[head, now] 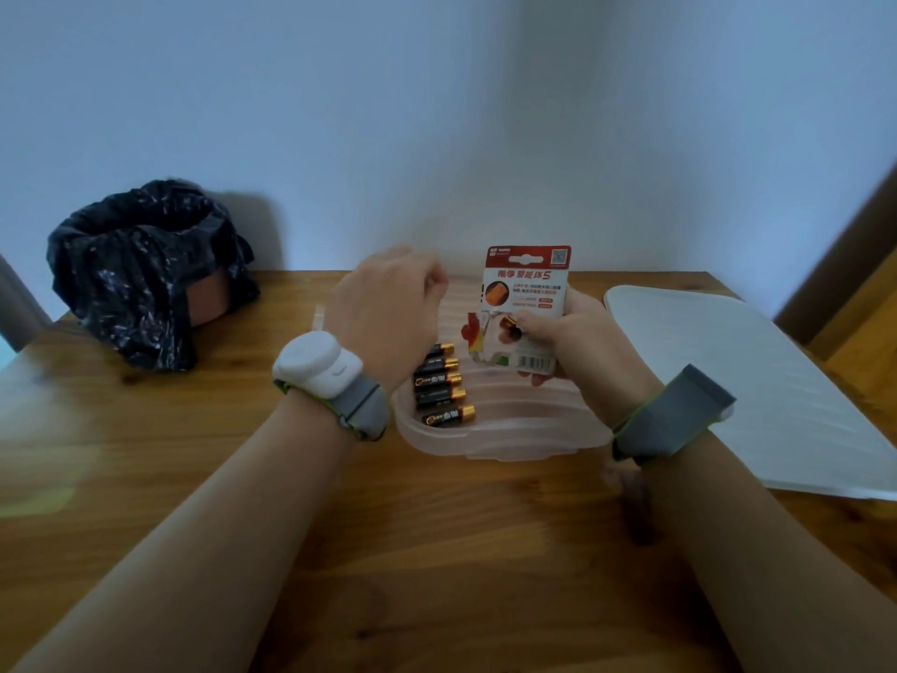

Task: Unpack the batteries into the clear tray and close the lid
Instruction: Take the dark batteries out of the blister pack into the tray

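Note:
The clear tray (pixel 505 437) sits on the wooden table in front of me, with several black-and-gold batteries (pixel 439 386) lying side by side in its left part. My right hand (pixel 577 340) grips a red-and-white battery pack (pixel 526 296) upright above the tray, back side toward me; one battery (pixel 510 327) shows through a torn opening by my thumb. My left hand (pixel 388 303) hovers over the tray's left side with fingers curled, and I see nothing in it. The tray's white lid (pixel 747 391) lies flat to the right.
A small bin lined with a black plastic bag (pixel 145 269) stands at the table's back left. A plain wall runs behind the table. Bands wrap both wrists, the left one carrying a white device (pixel 318 364).

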The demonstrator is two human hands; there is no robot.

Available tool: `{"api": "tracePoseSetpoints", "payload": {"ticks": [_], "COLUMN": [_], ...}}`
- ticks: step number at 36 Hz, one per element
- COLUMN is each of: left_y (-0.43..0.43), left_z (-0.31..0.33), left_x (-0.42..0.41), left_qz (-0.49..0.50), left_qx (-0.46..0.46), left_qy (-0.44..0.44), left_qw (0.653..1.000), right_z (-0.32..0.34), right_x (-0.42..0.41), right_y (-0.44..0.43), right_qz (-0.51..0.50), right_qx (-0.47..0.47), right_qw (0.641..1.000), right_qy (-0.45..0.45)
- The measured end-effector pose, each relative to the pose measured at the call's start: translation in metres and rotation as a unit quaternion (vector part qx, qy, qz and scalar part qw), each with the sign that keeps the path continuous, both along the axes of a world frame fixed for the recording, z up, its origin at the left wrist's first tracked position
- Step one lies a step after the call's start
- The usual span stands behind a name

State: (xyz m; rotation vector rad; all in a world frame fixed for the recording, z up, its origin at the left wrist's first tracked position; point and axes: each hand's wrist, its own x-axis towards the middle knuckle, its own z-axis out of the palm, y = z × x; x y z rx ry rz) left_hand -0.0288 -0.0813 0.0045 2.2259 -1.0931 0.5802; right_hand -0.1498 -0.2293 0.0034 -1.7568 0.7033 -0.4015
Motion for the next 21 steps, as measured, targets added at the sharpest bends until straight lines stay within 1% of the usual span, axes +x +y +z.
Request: {"api": "tracePoseSetpoints", "payload": {"ticks": [1, 2, 4, 6, 11, 18, 21], "left_y": [0.000, 0.000, -0.003, -0.007, -0.014, -0.017, -0.018], "left_z": [0.005, 0.008, 0.011, 0.007, -0.004, -0.010, -0.011], "left_x": [-0.006, -0.013, -0.024, -0.032, -0.038, -0.039, -0.041], "left_qz": [-0.029, -0.058, -0.097, -0.106, -0.075, -0.019, -0.014], "left_qx": [-0.037, -0.054, -0.056, -0.044, 0.003, 0.083, 0.094], "left_qy": [-0.002, -0.002, -0.005, -0.018, -0.017, -0.026, -0.010], "left_qw": [0.999, 0.997, 0.994, 0.993, 0.997, 0.996, 0.995], "right_z": [0.000, 0.000, -0.001, -0.002, -0.005, -0.009, -0.008], "right_x": [0.000, -0.001, -0.002, -0.004, -0.005, -0.005, -0.004], "right_y": [0.001, 0.001, 0.002, 0.003, 0.007, 0.011, 0.012], "right_qz": [0.003, 0.004, 0.007, 0.017, 0.032, 0.036, 0.036], "right_qx": [0.010, 0.018, 0.042, 0.068, 0.066, 0.037, 0.044], "right_qw": [1.000, 1.000, 0.998, 0.995, 0.989, 0.988, 0.986], "right_qy": [-0.009, -0.017, -0.037, -0.070, -0.125, -0.144, -0.154]}}
